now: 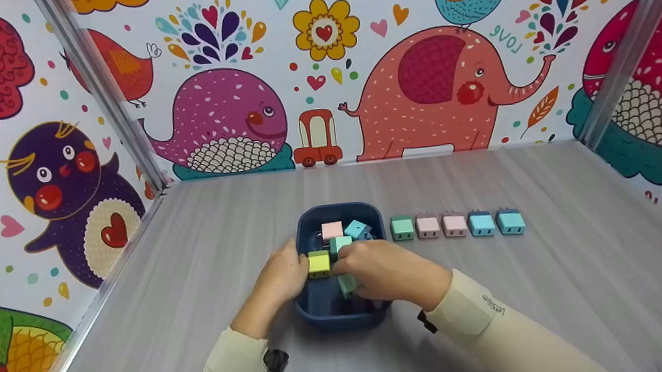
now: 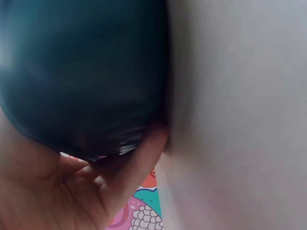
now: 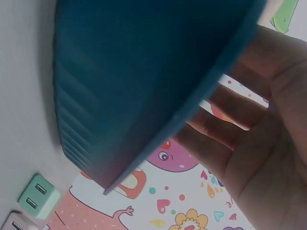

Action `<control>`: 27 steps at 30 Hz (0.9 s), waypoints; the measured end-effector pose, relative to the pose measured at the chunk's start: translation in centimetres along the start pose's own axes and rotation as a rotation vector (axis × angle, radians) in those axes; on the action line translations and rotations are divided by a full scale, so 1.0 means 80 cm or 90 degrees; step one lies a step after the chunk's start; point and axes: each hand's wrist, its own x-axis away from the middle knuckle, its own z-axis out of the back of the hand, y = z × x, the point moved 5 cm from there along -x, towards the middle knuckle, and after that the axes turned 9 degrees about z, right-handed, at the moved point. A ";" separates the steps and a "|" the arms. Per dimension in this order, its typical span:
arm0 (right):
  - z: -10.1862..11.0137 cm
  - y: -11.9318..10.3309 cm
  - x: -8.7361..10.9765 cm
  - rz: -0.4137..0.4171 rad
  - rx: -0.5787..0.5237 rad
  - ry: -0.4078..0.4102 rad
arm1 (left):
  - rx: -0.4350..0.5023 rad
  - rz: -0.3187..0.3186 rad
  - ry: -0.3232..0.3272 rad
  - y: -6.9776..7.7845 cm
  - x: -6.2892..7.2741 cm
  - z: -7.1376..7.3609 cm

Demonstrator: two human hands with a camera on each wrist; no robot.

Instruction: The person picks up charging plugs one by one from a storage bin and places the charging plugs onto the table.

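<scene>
A dark blue plastic box (image 1: 344,318) stands on the table with several plug chargers in it. My left hand (image 1: 281,273) grips the box at its left wall; in the left wrist view a finger lies along the outside. Beside that hand's fingertips is a yellow charger (image 1: 318,264). My right hand (image 1: 390,268) reaches over the right rim, its fingers down inside the box, next to a dark green charger (image 1: 347,285). Its fingertips are hidden, so I cannot tell whether they pinch a charger. Farther back in the box lie a pink charger (image 1: 332,231), a blue charger (image 1: 357,229) and a mint charger (image 1: 341,244).
To the right of the box, chargers stand in a row: a green charger (image 1: 402,228), two pink chargers (image 1: 428,226) and two blue chargers (image 1: 510,221). The grey table (image 1: 219,221) meets walls printed with cartoon animals at the back and sides.
</scene>
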 end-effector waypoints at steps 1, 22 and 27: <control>0.002 0.000 0.001 -0.001 -0.001 0.000 | 0.000 0.000 -0.001 0.000 0.000 0.000; 0.045 0.006 0.016 -0.019 -0.007 0.017 | -0.003 -0.001 0.007 0.001 0.001 0.001; 0.053 0.010 0.024 -0.033 -0.016 0.022 | 0.003 -0.009 0.010 0.001 0.001 0.001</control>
